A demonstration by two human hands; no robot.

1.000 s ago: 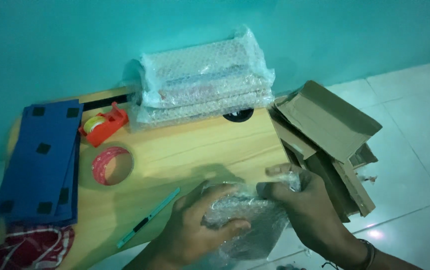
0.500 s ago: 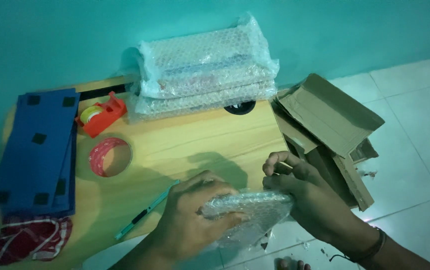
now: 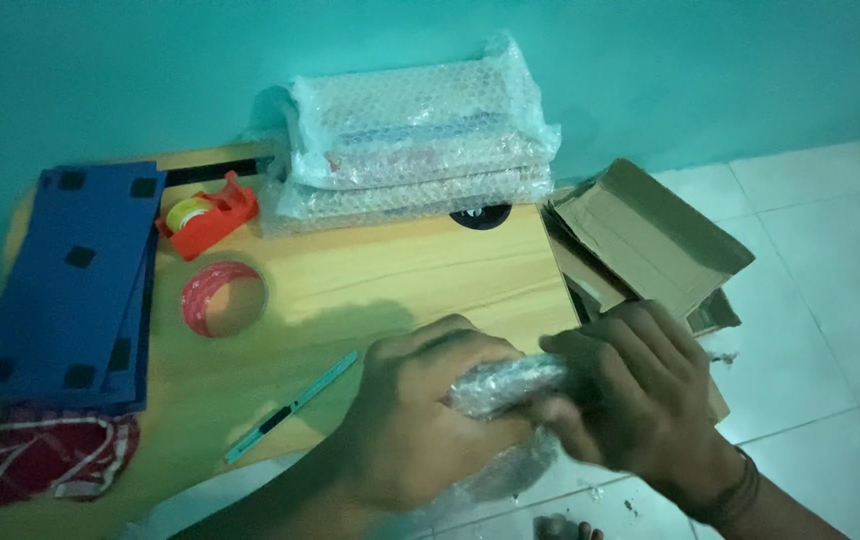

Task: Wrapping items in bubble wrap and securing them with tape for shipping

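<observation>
Bubble-wrapped bundle [image 3: 510, 385] sits clamped between both hands, left hand [image 3: 415, 420] and right hand [image 3: 630, 400] curled around it; firm, even pressure keeps the wrap tight.

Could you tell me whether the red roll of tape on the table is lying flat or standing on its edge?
Lying flat. The red tape roll shows its full ring, with the wooden table visible through its hole.

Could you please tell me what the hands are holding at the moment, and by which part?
Both hold a bubble-wrapped bundle: the left hand around its left end, the right hand around its right end.
</observation>
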